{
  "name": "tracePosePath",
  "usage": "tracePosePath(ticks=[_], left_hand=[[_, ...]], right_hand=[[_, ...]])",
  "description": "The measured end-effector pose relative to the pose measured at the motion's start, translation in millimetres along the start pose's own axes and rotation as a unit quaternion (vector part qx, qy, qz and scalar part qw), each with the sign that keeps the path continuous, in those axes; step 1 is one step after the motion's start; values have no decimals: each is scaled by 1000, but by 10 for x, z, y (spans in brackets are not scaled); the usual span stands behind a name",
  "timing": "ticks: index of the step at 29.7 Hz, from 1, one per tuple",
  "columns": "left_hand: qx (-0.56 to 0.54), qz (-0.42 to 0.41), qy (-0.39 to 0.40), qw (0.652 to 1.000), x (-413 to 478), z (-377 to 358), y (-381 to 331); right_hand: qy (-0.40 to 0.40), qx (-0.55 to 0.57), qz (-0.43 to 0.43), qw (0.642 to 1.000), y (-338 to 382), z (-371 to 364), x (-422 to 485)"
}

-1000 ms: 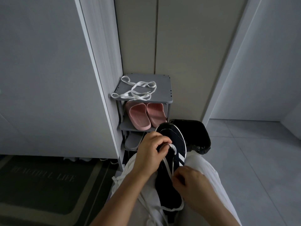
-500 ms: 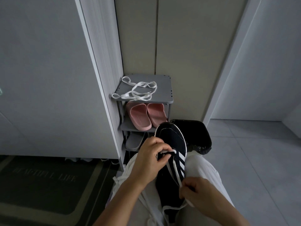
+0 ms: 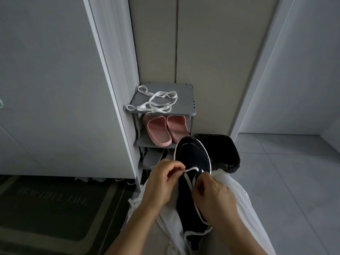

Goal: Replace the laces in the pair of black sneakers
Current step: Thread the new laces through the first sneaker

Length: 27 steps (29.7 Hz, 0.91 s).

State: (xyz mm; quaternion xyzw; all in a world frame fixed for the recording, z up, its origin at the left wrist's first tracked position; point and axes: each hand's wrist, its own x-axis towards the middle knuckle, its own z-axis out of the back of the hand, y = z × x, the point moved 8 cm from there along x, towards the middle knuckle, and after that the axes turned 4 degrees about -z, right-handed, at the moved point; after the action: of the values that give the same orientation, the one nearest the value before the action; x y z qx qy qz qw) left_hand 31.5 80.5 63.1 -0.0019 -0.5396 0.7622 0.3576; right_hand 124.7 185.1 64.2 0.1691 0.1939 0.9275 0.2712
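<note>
Lying on the person's lap, toe pointing away, sneaker [image 3: 193, 157] sits between both hands. Left hand [image 3: 162, 183] pinches one end of a white lace [image 3: 191, 169] over the sneaker's middle. Right hand [image 3: 214, 196], fingers curled, pinches the same lace at the sneaker's right edge. Spare laces [image 3: 156, 103] lie tangled on the rack [image 3: 185, 91] top, toward its left edge. Pink slippers [image 3: 165, 129] on the shelf below.

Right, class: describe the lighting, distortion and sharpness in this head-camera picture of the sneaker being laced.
Head view: dim, flat light, no hard shadows or glare; the black sneaker loses detail in the gloom; the wide lens tilts the upright frame; the doormat lettering reads soft.
</note>
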Motion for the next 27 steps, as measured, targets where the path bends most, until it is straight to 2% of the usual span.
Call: tracePosePath(ticks=[4, 6, 8, 12, 14, 17, 27], left_hand=[[53, -48, 101, 992, 164, 9, -78], [77, -68, 143, 984, 215, 3, -108], [114, -92, 151, 978, 244, -6, -125], [174, -121, 86, 974, 220, -26, -113], [172, -109, 24, 979, 166, -28, -127], [153, -81, -44, 984, 105, -74, -139], [139, -88, -44, 985, -60, -104, -42]], right_hand=[[38, 26, -27, 999, -81, -18, 4], [21, -21, -19, 999, -45, -6, -7], [-6, -41, -14, 999, -16, -25, 6], [-34, -36, 48, 998, 29, -80, 13], [-41, -13, 76, 996, 48, -90, -12], [-74, -10, 74, 994, 82, -31, 3], [-60, -60, 30, 996, 87, -100, 84]])
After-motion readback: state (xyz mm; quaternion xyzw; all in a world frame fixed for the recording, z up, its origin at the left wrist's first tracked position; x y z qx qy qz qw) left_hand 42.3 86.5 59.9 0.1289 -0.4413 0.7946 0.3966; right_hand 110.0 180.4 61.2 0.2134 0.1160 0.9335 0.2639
